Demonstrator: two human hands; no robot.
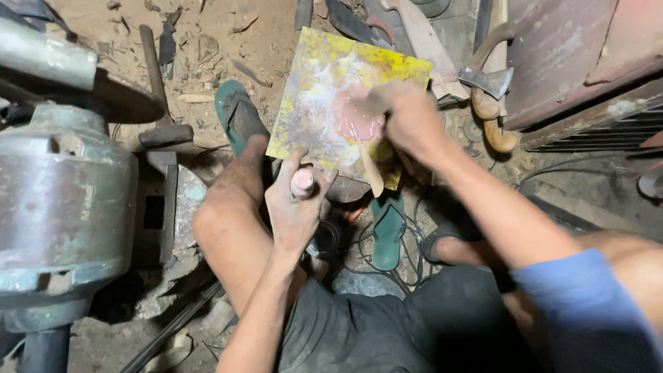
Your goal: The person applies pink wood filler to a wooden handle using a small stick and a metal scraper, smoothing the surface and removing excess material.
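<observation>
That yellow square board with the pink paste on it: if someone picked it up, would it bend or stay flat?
The yellow board would probably stay flat: its edges look straight while it rests tilted. It seems thin, so likely light. The pink paste looks wet and might smear or slide if tipped. The right hand works a stick in it.

Yellow square board (324,83): flat panel, paint worn, smeared white and grey across the middle, tilted, lower edge just above the left hand (295,207). Pink paste blob (359,126): wet, glossy patch on the board, directly under the right hand (407,117). Wooden stick (371,171): pale, flat, blade-shaped, held in the right hand, slanting down and past the board's lower edge. Small pink-tipped cylinder (302,182): upright, pinched between left thumb and fingers.
</observation>
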